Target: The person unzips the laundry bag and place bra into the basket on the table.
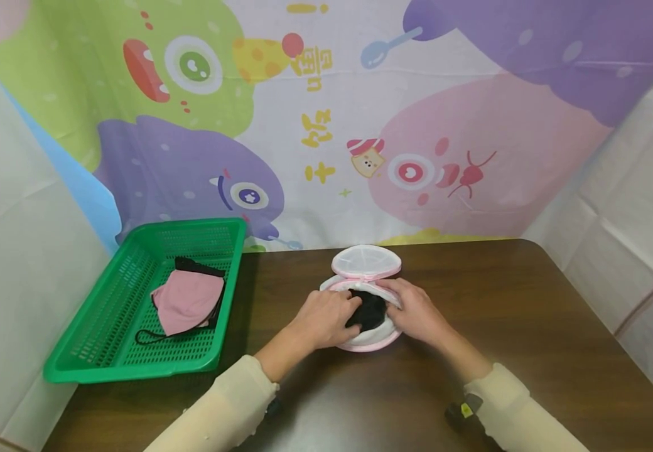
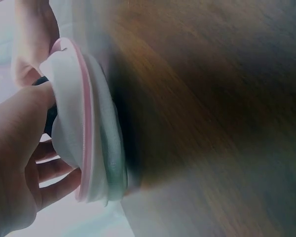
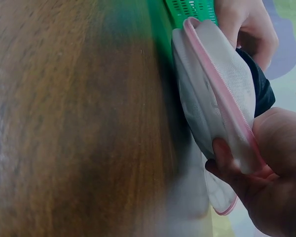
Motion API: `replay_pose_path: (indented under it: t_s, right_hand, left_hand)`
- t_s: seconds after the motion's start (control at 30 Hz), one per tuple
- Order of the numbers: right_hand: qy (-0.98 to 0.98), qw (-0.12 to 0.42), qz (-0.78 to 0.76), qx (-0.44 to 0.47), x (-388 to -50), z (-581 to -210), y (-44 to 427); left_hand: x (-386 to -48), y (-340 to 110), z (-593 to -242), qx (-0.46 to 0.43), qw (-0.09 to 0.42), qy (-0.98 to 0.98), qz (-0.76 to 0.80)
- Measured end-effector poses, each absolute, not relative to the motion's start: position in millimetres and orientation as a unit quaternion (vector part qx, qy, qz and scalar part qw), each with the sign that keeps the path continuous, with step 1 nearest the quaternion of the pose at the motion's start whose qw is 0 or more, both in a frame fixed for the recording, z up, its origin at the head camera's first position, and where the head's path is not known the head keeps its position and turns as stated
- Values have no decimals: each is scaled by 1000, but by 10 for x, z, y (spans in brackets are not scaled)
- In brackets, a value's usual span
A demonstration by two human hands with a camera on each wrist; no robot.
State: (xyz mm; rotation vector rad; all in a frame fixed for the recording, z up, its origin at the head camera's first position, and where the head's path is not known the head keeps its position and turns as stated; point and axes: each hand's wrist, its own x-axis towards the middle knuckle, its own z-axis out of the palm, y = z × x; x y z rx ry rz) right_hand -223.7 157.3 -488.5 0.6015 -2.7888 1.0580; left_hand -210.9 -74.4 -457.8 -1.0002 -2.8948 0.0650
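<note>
A round white mesh laundry bag [image 1: 373,339] with pink zipper trim stands on the table, its lid flap [image 1: 366,261] folded back toward the wall. Dark black fabric [image 1: 370,312] fills its mouth; the fabric's exact kind is hidden. At the bag's left side my left hand [image 1: 322,318] has its fingers and thumb bent around the black fabric. My right hand [image 1: 419,316] grips the bag's right rim. In the right wrist view, fingers of the right hand [image 3: 278,173] lie against the outside of the mesh wall [image 3: 227,74].
To the left, a green plastic basket [image 1: 221,339] holds a pink cup-shaped fabric piece [image 1: 188,300] with black straps. The brown wooden table [image 1: 530,314] extends to the right. Behind it hangs a cartoon-printed cloth [image 1: 326,207], with pale side walls.
</note>
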Motion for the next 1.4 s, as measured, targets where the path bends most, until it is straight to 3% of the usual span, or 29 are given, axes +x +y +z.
replay_pose_path:
  t_s: [0.33,0.6,0.87,1.17,1.4]
  right_hand:
    - [-912,53,353,204,-2242,-4896,1580]
    - [-901,81,360,228,-2483,-5325,1706]
    - [-911,33,360,198,-2259,-4895,1573]
    - [-921,25,341,189,-2240,-4879,1559]
    - [-919,27,343,190,-2238,-4881,1558]
  left_hand:
    - [-2097,-760,-4556,-335,66,-940,18]
    - [-2106,-792,-4574,-334,117,-935,-20]
    - [-2117,-770,-4594,-320,127,-938,-47]
    - [-2129,-709,-4625,-352,141,-922,-82]
    - [-2120,-725,-4623,-348,121,-925,-88]
